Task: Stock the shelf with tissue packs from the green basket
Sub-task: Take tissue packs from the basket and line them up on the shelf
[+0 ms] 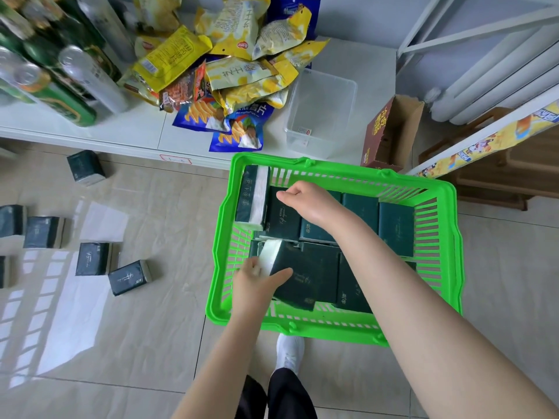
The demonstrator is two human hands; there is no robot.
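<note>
Reaching down from near edge, past white shoe [290, 352], into green basket [329, 328] on floor: left hand [257, 285] gripping near-left tissue pack [305, 276], thumb on top, fingers at its white end. Over far packs in basket, right hand [308, 204] w/ fingers curled, cannot tell if holding anything. Prob. light and soft, film wrap a bit slippery, so better to take across narrow sides w/out hard squeeze, then carry to white shelf [90, 130] at far left beside snack bags [242, 71]; loose packs [130, 276] on floor at left.
</note>
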